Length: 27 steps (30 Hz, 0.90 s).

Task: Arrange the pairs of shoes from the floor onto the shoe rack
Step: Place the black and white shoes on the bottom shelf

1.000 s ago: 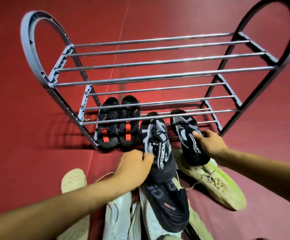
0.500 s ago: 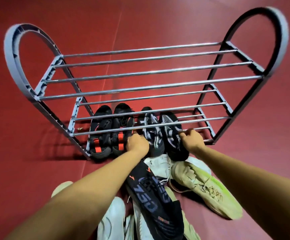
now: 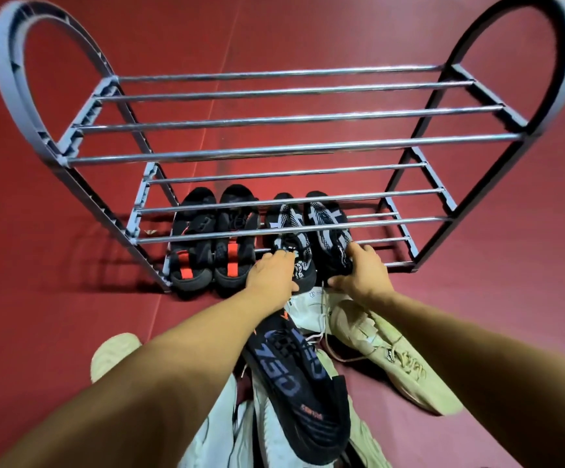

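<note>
The pair of black-and-white knit shoes, the left one [image 3: 289, 231] and the right one [image 3: 329, 231], stood side by side on the bottom tier of the shoe rack [image 3: 274, 150], toes pointing away from the person and long axes running front to back, heels at the tier's front edge. The left hand [image 3: 272, 271] lay over the heel of the left shoe, fingers curled down onto its collar; the right hand [image 3: 363, 270] clasped the heel of the right shoe, thumb below and fingers bent over the top. Each grip was closed round its shoe.

Just beside them to the left sat two black shoes with orange straps [image 3: 211, 241], also toes away, their heels at the same front edge. Those four shoes filled the left and middle of the bottom tier; its bars to the right of the knit pair lay bare up to the dark right side frame. Three tiers of chrome bars showed, the upper two carrying nothing.

On the red floor [image 3: 54, 298] near the person lay a heap: one black shoe with blue lettering [image 3: 294, 383] lying across white shoes [image 3: 267, 434], and a beige shoe [image 3: 392, 352] angled to the lower right. Another beige shoe [image 3: 114, 352] showed behind the left forearm. The count of white shoes could not be told.
</note>
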Motion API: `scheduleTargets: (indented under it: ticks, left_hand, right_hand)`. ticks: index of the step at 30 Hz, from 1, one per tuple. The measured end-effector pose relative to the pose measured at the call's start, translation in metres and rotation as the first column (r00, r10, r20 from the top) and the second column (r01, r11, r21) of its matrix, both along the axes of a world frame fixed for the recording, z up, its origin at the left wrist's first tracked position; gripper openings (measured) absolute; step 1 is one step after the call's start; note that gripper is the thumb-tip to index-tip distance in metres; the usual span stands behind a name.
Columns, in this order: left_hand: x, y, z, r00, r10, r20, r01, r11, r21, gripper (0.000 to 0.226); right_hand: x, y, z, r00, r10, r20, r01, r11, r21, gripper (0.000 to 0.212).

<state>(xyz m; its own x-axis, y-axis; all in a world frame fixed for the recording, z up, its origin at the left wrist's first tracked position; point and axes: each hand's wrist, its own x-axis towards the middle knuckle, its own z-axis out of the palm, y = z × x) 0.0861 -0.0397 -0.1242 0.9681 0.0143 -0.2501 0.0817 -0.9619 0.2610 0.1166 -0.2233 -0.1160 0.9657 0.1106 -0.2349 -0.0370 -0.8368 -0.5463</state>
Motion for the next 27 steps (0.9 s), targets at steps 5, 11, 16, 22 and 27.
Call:
scheduleTargets:
  ticks: [5, 11, 16, 22, 27]
  left_hand:
    - [-0.005, 0.001, -0.004, 0.99, -0.116, 0.076, 0.105, 0.985, 0.137, 0.014]
    - [0.007, -0.004, 0.001, 0.977, -0.1, 0.188, 0.052, 0.968, 0.246, 0.02]
    - [0.005, -0.014, -0.013, 0.982, -0.062, 0.181, 0.003, 0.951, 0.309, 0.035]
    - [0.005, -0.014, -0.019, 0.989, -0.1, 0.106, 0.075, 0.973, 0.219, 0.08]
    - [0.014, -0.005, -0.012, 0.987, 0.003, 0.158, -0.033, 0.981, 0.189, 0.046]
  right_hand:
    - [0.015, 0.006, 0.005, 0.999, 0.031, 0.018, -0.029, 0.992, -0.127, 0.052]
    - [0.022, 0.011, 0.004, 0.999, 0.037, 0.018, -0.033, 0.986, -0.164, 0.058]
    - [0.019, 0.019, 0.004, 0.995, 0.098, -0.01, -0.097, 0.959, -0.266, 0.056]
    - [0.016, 0.017, 0.007, 0.997, 0.073, -0.012, -0.074, 0.973, -0.219, 0.049]
    - [0.016, 0.011, 0.011, 1.0, 0.024, 0.007, -0.022, 0.972, -0.233, 0.043]
